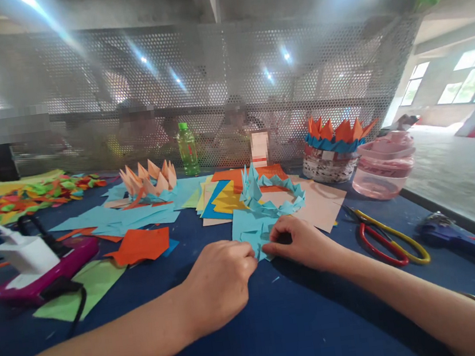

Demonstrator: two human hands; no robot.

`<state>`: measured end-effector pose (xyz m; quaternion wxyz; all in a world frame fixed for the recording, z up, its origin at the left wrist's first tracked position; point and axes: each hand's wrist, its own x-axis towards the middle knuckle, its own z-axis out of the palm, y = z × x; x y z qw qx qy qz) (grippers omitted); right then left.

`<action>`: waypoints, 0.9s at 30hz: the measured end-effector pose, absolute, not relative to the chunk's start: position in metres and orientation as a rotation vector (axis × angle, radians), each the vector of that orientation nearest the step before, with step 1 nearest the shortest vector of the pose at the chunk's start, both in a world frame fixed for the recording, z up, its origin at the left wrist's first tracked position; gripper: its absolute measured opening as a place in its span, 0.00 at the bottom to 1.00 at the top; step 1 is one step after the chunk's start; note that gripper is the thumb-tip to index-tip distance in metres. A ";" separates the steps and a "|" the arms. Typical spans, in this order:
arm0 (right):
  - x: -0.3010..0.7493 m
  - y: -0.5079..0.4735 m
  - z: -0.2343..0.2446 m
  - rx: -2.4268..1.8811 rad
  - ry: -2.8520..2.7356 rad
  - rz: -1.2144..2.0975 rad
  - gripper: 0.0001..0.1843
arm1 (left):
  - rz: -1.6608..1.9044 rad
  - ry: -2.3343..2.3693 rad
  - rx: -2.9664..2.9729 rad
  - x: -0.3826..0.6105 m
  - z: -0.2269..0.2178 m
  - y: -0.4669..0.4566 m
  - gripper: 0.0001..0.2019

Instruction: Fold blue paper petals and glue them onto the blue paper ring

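Note:
My left hand [227, 274] is closed, its fingertips pinching the edge of a small folded piece of light blue paper [260, 248] low over the table. From the other side my right hand [300, 242] curls its thumb and forefinger onto the same piece. Just beyond the fingers lie flat light blue sheets [243, 223]. On them stands a ring of folded light blue paper [267, 208], its points tall at the left and low around the rest. My knuckles partly hide the folded piece.
Scissors [394, 239] and a blue glue gun [466, 242] lie right. Behind are a pink bottle [383, 168], an orange-and-blue paper crown on a roll [334, 157], a peach paper crown [149, 183] and a green bottle [188, 149]. A purple power strip [50, 273] sits left, near paper scraps [44, 196].

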<state>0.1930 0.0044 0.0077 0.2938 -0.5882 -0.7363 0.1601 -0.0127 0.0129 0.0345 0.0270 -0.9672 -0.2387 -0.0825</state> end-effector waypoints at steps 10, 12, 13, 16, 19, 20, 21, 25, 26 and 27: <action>0.193 0.004 0.006 -1.582 -1.950 0.427 0.11 | -0.278 -0.777 -3.004 -0.012 0.037 0.013 0.25; 0.194 0.005 0.005 -1.585 -1.950 0.413 0.12 | -0.247 -0.753 -2.997 -0.012 0.038 0.012 0.25; 0.194 0.005 0.005 -1.591 -1.950 0.406 0.12 | -0.232 -0.749 -2.991 -0.012 0.038 0.012 0.24; 0.193 0.004 0.007 -1.604 -1.952 0.409 0.12 | -0.190 -0.754 -2.974 -0.010 0.040 0.011 0.22; 0.192 0.004 0.009 -1.609 -1.950 0.417 0.13 | -0.145 -0.770 -2.969 -0.009 0.041 0.010 0.21; 0.192 0.004 0.009 -1.612 -1.948 0.416 0.13 | -0.132 -0.773 -2.969 -0.009 0.041 0.009 0.21; 0.192 0.004 0.009 -1.615 -1.947 0.412 0.12 | -0.122 -0.774 -2.969 -0.009 0.041 0.009 0.21; 0.192 0.005 0.007 -1.615 -1.936 0.409 0.12 | -0.107 -0.767 -2.954 -0.010 0.041 0.008 0.20; 0.193 0.005 0.007 -1.607 -1.929 0.415 0.12 | -0.104 -0.765 -2.951 -0.010 0.041 0.008 0.20; 0.193 0.006 0.006 -1.595 -1.923 0.426 0.12 | -0.097 -0.762 -2.950 -0.010 0.041 0.008 0.20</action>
